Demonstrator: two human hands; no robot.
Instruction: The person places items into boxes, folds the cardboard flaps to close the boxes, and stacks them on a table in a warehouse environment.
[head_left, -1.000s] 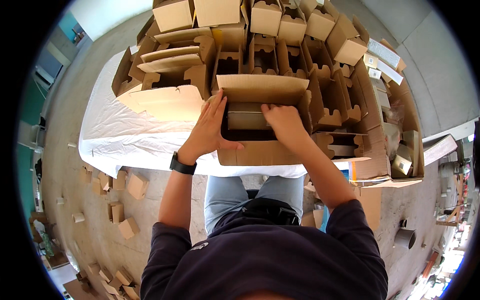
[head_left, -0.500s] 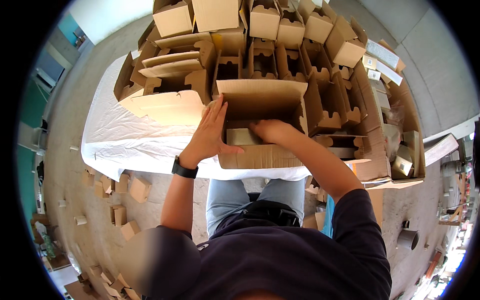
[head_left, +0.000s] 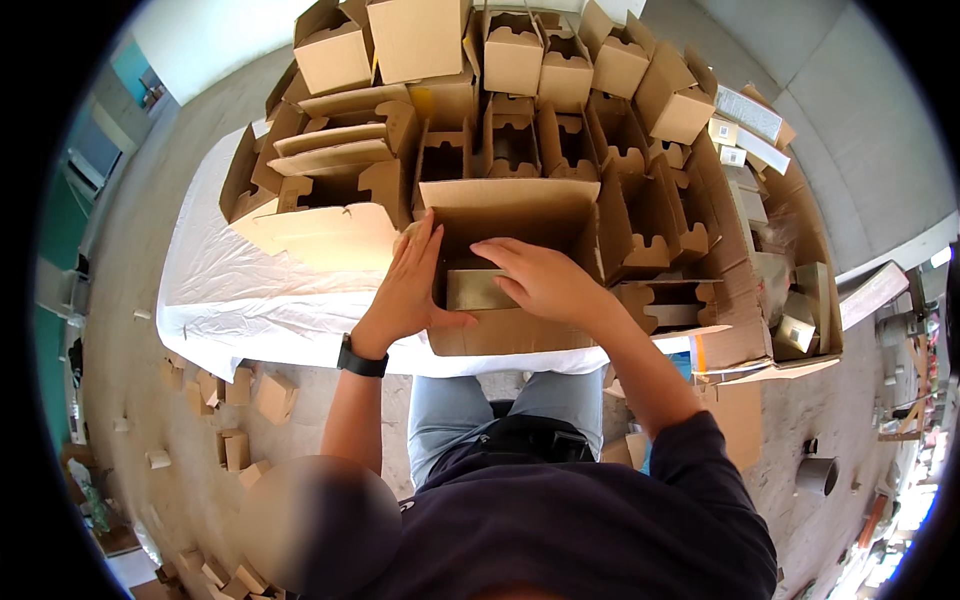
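Observation:
An open cardboard box (head_left: 505, 335) stands in front of me at the near edge of the cloth-covered table. Inside it, toward its front left, lies a small grey-gold box (head_left: 478, 291). My left hand (head_left: 402, 288) rests along the cardboard box's left side, fingers stretched out and thumb across the near wall. Over the opening is my right hand (head_left: 548, 284), open, its thumb apart from the fingers, beside the small box's right end. The fingertips point left, and nothing shows in its grasp. Shadow hides the box's bottom.
Several open cardboard boxes (head_left: 512, 60) crowd the far side, some stacked. White cloth (head_left: 230, 290) covers the table on the left. A large carton (head_left: 828, 335) with small boxes stands at right. Small cartons (head_left: 276, 397) and a grey cylinder (head_left: 817, 477) lie on the floor.
My right hand has come up from inside the cardboard box and opened, with its fingers now extended leftward. My left hand stays at the box's left side. The view has shifted slightly.

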